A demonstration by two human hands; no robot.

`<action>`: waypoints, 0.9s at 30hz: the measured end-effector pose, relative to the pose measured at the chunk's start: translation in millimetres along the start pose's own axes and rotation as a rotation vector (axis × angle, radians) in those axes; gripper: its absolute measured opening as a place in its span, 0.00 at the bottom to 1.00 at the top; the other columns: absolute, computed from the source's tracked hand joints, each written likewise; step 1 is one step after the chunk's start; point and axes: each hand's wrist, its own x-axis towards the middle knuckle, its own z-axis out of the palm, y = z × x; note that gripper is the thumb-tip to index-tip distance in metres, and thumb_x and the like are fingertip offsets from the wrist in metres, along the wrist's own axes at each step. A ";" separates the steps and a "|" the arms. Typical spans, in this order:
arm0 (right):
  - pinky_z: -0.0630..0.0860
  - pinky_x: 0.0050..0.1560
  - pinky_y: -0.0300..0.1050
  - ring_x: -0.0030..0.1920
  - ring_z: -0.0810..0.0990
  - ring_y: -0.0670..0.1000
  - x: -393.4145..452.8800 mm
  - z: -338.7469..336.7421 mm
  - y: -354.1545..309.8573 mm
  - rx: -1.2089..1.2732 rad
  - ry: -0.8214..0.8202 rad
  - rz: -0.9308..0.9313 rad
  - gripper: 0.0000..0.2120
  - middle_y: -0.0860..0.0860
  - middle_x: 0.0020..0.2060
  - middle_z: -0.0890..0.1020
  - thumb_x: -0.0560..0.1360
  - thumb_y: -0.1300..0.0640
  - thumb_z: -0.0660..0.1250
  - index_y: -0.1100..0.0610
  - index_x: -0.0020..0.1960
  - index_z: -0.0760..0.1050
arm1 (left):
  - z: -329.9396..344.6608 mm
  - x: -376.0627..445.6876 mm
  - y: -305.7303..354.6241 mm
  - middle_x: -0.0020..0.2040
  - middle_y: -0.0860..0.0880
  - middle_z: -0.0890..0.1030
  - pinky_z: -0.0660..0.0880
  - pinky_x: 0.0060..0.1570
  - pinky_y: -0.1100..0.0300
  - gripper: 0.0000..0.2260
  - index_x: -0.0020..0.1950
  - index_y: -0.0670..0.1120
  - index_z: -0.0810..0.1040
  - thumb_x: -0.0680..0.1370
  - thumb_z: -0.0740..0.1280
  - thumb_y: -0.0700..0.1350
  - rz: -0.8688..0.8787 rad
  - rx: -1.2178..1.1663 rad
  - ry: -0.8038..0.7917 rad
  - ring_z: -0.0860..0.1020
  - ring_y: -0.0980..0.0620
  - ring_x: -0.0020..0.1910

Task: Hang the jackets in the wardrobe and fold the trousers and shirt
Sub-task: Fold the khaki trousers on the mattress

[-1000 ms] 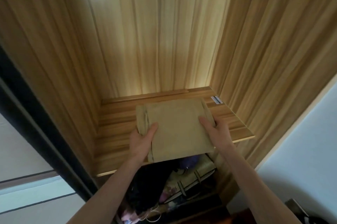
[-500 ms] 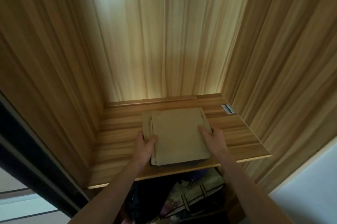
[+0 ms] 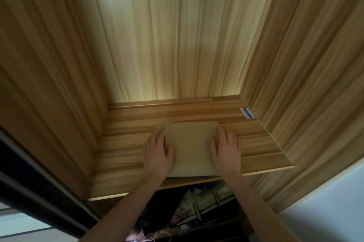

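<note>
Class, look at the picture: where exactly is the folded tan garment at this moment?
In the head view the folded tan garment lies flat on the wooden wardrobe shelf, near its front edge, between the left hand and the right hand, which rest on its sides.

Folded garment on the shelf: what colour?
Plain khaki tan, no pattern; the folded garment shows in the head view.

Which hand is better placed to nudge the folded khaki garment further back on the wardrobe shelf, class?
Neither clearly. The left hand and right hand lie flat on opposite side edges of the folded garment, about level. Its front edge sits near the shelf lip, so pushing with both together looks best.
</note>
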 end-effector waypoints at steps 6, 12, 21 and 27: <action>0.49 0.84 0.50 0.84 0.53 0.46 -3.8 19.2 -6.5 -0.157 -0.231 -0.250 0.38 0.47 0.83 0.60 0.83 0.32 0.38 0.52 0.84 0.57 | 25.0 -6.8 -6.0 0.84 0.48 0.58 0.39 0.80 0.57 0.28 0.84 0.48 0.59 0.87 0.50 0.59 0.250 0.212 -0.190 0.52 0.51 0.84; 0.42 0.83 0.46 0.84 0.48 0.44 -1.0 28.6 1.7 -0.109 -0.302 -0.219 0.38 0.46 0.84 0.55 0.83 0.32 0.38 0.51 0.85 0.52 | 33.2 -4.9 -15.0 0.86 0.50 0.51 0.37 0.80 0.56 0.32 0.86 0.50 0.52 0.84 0.40 0.63 0.251 0.275 -0.247 0.46 0.53 0.84; 0.49 0.84 0.49 0.83 0.53 0.47 5.1 13.4 0.5 -0.014 -0.349 -0.236 0.35 0.49 0.84 0.59 0.84 0.35 0.51 0.54 0.85 0.56 | 6.2 -11.9 -2.0 0.84 0.48 0.58 0.45 0.82 0.55 0.30 0.85 0.49 0.57 0.86 0.50 0.62 0.201 0.203 -0.254 0.52 0.51 0.84; 0.53 0.83 0.52 0.82 0.59 0.50 -15.0 -11.7 -22.3 -0.017 -0.237 -0.237 0.34 0.49 0.83 0.62 0.84 0.37 0.56 0.53 0.84 0.59 | -48.7 -30.6 1.0 0.82 0.43 0.65 0.52 0.82 0.47 0.29 0.82 0.43 0.62 0.86 0.49 0.59 0.239 0.298 -0.084 0.59 0.45 0.82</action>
